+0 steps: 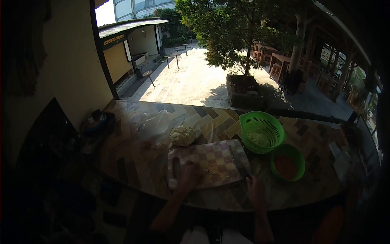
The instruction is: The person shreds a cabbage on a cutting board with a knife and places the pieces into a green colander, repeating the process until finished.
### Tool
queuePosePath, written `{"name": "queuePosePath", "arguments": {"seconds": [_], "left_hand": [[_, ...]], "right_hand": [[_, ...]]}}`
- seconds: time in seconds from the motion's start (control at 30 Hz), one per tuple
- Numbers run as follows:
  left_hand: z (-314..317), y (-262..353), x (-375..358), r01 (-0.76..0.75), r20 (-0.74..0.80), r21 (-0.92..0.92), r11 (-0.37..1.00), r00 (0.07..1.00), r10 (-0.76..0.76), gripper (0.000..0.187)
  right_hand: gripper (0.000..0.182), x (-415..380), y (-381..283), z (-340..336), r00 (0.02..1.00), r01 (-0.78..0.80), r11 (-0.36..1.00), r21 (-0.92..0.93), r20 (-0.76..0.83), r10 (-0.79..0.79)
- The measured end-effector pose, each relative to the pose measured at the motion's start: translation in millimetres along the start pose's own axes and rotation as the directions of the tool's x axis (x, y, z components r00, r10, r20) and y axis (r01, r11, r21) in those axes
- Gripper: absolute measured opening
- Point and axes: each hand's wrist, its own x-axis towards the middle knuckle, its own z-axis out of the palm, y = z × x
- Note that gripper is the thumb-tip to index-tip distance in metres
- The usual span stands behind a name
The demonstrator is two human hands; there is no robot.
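Note:
A checkered cutting board (221,152) lies on the patterned table, with small pale scraps near its middle. My left hand (190,175) rests on the left part of the board, its fingers bent; whether something is under them is too dark to tell. My right hand (255,188) is closed on the handle of a knife (237,159), whose blade lies over the board's right side, pointing away from me. A pale, rounded cauliflower-like vegetable (182,135) sits just behind the board. Right of the board stands a green colander (245,127) with pale pieces inside.
A green bowl (300,167) with reddish contents stands beside the colander. Clear plastic (156,122) lies at the table's back left. Dark items (97,122) stand at the left edge, and a pale packet (341,162) lies at the right. A tree planter (243,96) is beyond the table.

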Motion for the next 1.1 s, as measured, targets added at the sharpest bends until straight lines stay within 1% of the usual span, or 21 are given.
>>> {"name": "queuePosePath", "arguments": {"seconds": [0.1, 0.2, 0.23, 0.3, 0.33, 0.4, 0.43, 0.5, 0.53, 0.6, 0.63, 0.7, 0.73, 0.77, 0.83, 0.87, 0.9, 1.0, 1.03, 1.07, 1.1], "left_hand": [[1.1, 14.0, -3.4, 0.018, 0.022, -0.003, 1.0, 1.0, -0.018, 0.028], [11.7, 8.4, 5.1, 0.126, 0.217, -0.108, 0.986, 0.971, -0.1, 0.027], [15.9, 6.7, 4.8, 0.091, 0.185, -0.136, 0.987, 0.981, -0.065, 0.026], [19.8, 7.3, 4.3, 0.015, 0.115, -0.187, 0.982, 0.993, 0.007, 0.026], [17.8, 8.3, 3.9, 0.041, 0.115, -0.275, 0.961, 0.993, -0.01, 0.027], [10.8, 9.4, 3.6, 0.09, 0.118, -0.443, 0.892, 0.992, -0.042, 0.029], [9.1, 6.0, 3.6, 0.021, 0.095, -0.392, 0.92, 0.995, 0.018, 0.031], [5.5, 1.3, 1.2, -0.113, 0.063, -0.282, 0.953, 0.989, 0.136, 0.036], [7.6, 2.9, -1.2, -0.132, 0.042, -0.183, 0.974, 0.989, 0.142, 0.035], [9.6, 19.0, -6.3, -0.163, 0.004, 0.023, 0.986, 0.987, 0.163, 0.033], [15.3, 19.1, -7.2, -0.16, -0.007, -0.003, 0.987, 0.987, 0.16, 0.031], [26.3, 18.1, -10.6, -0.155, -0.028, -0.058, 0.986, 0.988, 0.154, 0.027], [28.7, 18.2, -10.9, -0.015, 0.025, -0.335, 0.942, 0.999, 0.025, 0.025], [30.5, 18.1, -11.1, 0.135, 0.111, -0.574, 0.807, 0.99, -0.086, 0.023], [28.6, 18.3, -9.3, 0.191, 0.158, -0.614, 0.766, 0.98, -0.118, 0.02], [24.2, 16.6, -4.8, 0.091, 0.103, -0.439, 0.894, 0.993, -0.05, 0.019], [20.6, 14.9, -1.0, -0.015, 0.063, -0.237, 0.971, 0.998, 0.03, 0.018], [19.1, 8.5, 2.8, -0.06, -0.067, -0.324, 0.944, 0.997, 0.041, 0.016], [17.9, 2.5, 4.2, -0.175, -0.086, -0.19, 0.966, 0.983, 0.161, 0.018], [15.4, -5.4, 6.6, -0.287, -0.088, -0.051, 0.957, 0.955, 0.282, 0.019], [10.5, -4.7, 9.5, -0.392, -0.075, 0.089, 0.916, 0.914, 0.399, 0.021]], "right_hand": [[0.033, -3.1, -9.0, -2.8, 0.988, 0.029, 0.995, 0.095, 0.15, -0.043], [0.032, -15.9, -27.4, 3.1, 0.976, -0.04, 0.991, 0.124, 0.215, 0.013], [0.031, -16.5, -20.5, 18.2, 0.982, 0.018, 0.971, 0.238, 0.179, -0.062], [0.033, -18.3, -14.0, 29.1, 0.976, 0.011, 0.972, 0.234, 0.21, -0.061], [0.035, -19.0, -13.7, 32.0, 0.972, 0.008, 0.972, 0.233, 0.225, -0.062], [0.035, -22.1, -9.8, 36.8, 0.988, 0.023, 0.969, 0.247, 0.142, -0.06], [0.035, -22.5, -10.5, 36.4, 0.993, 0.031, 0.967, 0.253, 0.1, -0.058], [0.035, -22.6, -9.4, 33.6, 0.994, 0.012, 0.981, 0.194, 0.102, -0.032], [0.036, -22.5, -11.1, 32.0, 0.994, 0.002, 0.986, 0.165, 0.104, -0.02], [0.036, -23.0, -18.6, 33.7, 0.984, -0.042, 0.989, 0.143, 0.179, 0.016], [0.037, -24.2, -22.7, 34.9, 0.976, -0.064, 0.989, 0.13, 0.214, 0.035], [0.037, -29.0, -32.3, 37.6, 0.971, -0.025, 0.996, 0.086, 0.24, 0.004], [0.037, -31.7, -36.4, 39.6, 0.967, -0.004, 0.998, 0.063, 0.255, -0.012], [0.037, -34.9, -35.6, 46.8, 0.963, -0.032, 0.996, 0.088, 0.271, 0.007], [0.037, -36.8, -37.4, 47.2, 0.964, -0.017, 0.988, 0.155, 0.265, -0.025], [0.036, -36.2, -38.6, 47.0, 0.965, -0.008, 0.982, 0.19, 0.259, -0.042], [0.036, -34.8, -39.7, 45.0, 0.973, -0.009, 0.978, 0.208, 0.229, -0.04], [0.036, -30.5, -37.9, 38.4, 0.986, -0.01, 0.973, 0.232, 0.164, -0.029], [0.036, -28.2, -34.5, 39.5, 0.988, -0.012, 0.975, 0.223, 0.155, -0.024], [0.036, -27.0, -33.1, 40.1, 0.989, -0.013, 0.976, 0.216, 0.146, -0.019], [0.037, -26.8, -34.0, 40.4, 0.987, -0.023, 0.985, 0.171, 0.158, -0.005]]}}
